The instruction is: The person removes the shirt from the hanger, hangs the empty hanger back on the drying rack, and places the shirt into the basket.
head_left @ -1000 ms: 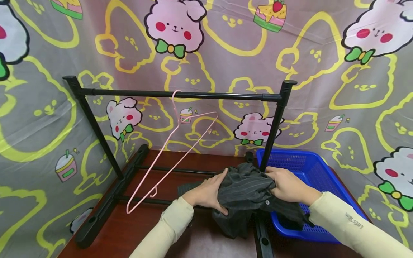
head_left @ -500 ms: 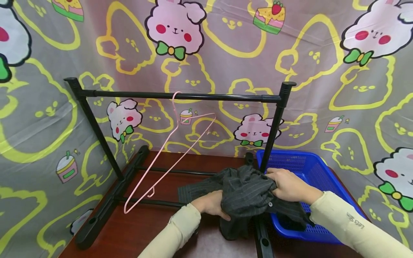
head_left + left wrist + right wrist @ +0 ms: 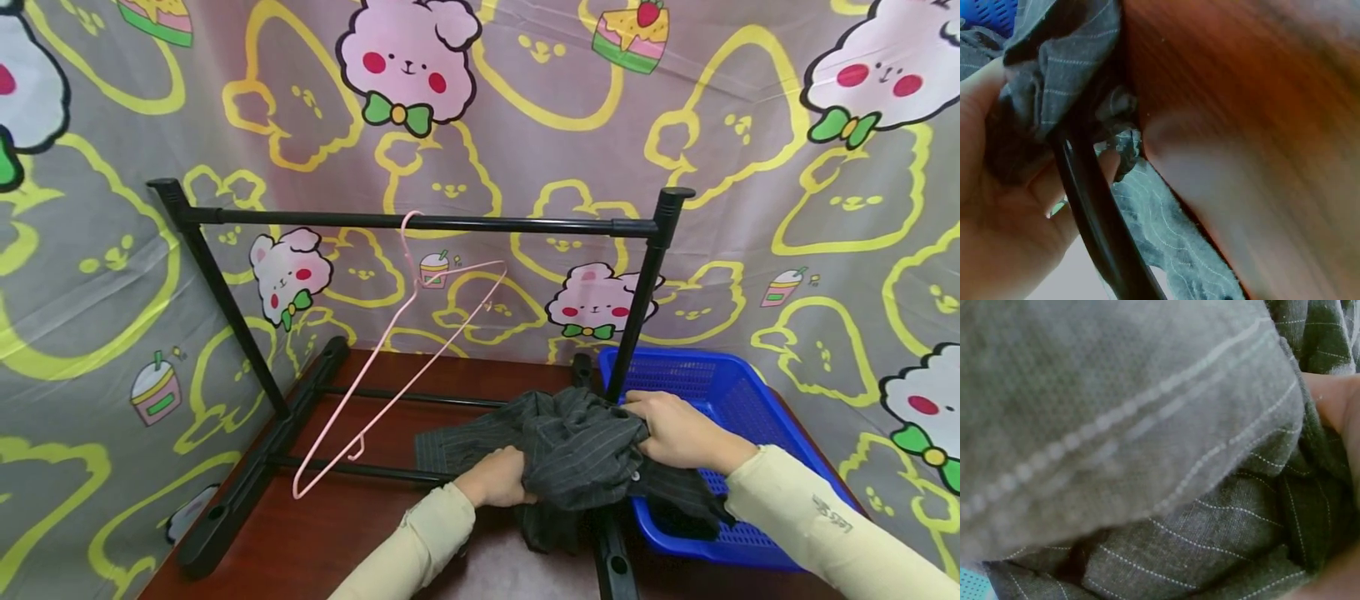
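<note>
A crumpled dark grey pinstriped shirt [image 3: 577, 454] with a pale button lies bunched over the rack's right side, one part trailing into the blue basket. My left hand [image 3: 495, 479] grips its near left edge; in the left wrist view the thumb presses the cloth [image 3: 1072, 59] beside a black bar [image 3: 1097, 212], with fingertips partly hidden behind it. My right hand [image 3: 678, 429] holds the shirt's right side, fingers mostly hidden by folds. In the right wrist view, striped fabric [image 3: 1191, 544] fills most of the picture, with a strip of the hand [image 3: 1335, 406] at the right.
A pink hanger [image 3: 375, 350] hangs from the top bar of a black rack [image 3: 487, 223]. At the right stands a blue perforated basket [image 3: 697, 358]. All rest on a reddish-brown table [image 3: 337, 533] before a patterned cloth backdrop [image 3: 570, 158].
My left hand has gone from spread fingers on top of the shirt to gripping its lower left edge. More of the shirt's left part shows. The right hand keeps its hold, nearly still.
</note>
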Demonstrator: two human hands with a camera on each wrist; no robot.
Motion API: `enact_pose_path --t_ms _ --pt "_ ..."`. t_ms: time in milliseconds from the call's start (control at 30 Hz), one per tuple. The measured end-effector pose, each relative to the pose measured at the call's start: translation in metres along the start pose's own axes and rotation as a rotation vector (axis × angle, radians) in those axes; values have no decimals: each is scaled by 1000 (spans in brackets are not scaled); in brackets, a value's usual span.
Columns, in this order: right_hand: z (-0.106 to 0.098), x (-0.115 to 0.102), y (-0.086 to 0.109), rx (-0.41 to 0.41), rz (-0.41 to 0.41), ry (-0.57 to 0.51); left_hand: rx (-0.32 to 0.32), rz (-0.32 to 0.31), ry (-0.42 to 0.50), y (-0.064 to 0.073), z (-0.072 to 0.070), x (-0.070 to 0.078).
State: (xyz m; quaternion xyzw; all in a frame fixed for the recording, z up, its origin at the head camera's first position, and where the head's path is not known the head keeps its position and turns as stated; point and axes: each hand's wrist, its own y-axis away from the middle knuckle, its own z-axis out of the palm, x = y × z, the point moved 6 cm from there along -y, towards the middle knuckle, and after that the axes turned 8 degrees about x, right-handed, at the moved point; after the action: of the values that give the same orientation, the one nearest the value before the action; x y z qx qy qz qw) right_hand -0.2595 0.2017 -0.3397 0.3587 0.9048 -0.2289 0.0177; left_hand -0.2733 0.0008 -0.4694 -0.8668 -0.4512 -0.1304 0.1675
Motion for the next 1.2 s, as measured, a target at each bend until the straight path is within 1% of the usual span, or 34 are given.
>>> enact_pose_path --t_ms 67,167,267,400,567,667,767,867,1000,1100,1200 --pt "-3 0 0 4 -4 0 27 0 5 -1 -3 0" --pt "-7 0 -1 5 -2 5 66 -4 45 -1 -11 -2" --pt "-13 -1 -1 0 6 5 126 27 74 -1 -24 -3" --pt "-22 -4 0 4 6 5 215 91 108 1 -42 0" --pt "-39 -5 2 74 -23 15 306 141 188 4 -63 8" --pt "-51 -2 3 119 -38 11 369 151 195 5 -75 13" --pt "-61 3 5 139 -42 3 428 165 187 6 -85 20" --pt "-66 9 7 124 -35 13 478 192 196 5 -94 27" --pt "-64 20 11 50 5 34 523 237 218 3 -103 36" --pt "-59 29 14 -1 28 31 530 256 246 2 -106 43" --pt "-53 36 17 -27 33 12 516 268 270 -1 -106 48"
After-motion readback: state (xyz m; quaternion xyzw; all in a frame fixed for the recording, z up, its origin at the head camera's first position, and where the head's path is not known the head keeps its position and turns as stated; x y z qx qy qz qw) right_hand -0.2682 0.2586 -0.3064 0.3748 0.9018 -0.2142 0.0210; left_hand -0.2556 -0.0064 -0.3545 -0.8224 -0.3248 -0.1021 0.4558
